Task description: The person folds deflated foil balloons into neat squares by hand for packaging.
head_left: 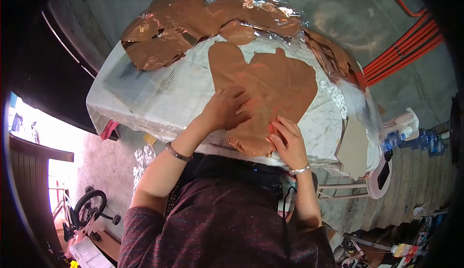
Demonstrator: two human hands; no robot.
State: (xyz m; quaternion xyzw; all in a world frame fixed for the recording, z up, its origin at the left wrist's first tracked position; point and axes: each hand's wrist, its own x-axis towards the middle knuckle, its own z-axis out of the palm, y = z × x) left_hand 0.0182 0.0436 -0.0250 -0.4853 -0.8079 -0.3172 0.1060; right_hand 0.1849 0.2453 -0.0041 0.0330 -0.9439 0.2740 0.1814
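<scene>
A flat, uninflated foil balloon, copper-brown with rounded lobes, lies in front of me on the covered table. Its near end is crumpled and folded at the table edge. My left hand rests on the balloon's left side, fingers spread. At the lower right of the same balloon, the thumb and fingers of my right hand close on a fold of the foil. What lies under my fingertips is partly hidden.
More flat copper foil balloons are heaped along the table's far side. Clear plastic bags lie at left. On the right are a cardboard sheet, a stool and water bottles. White plastic covers the table.
</scene>
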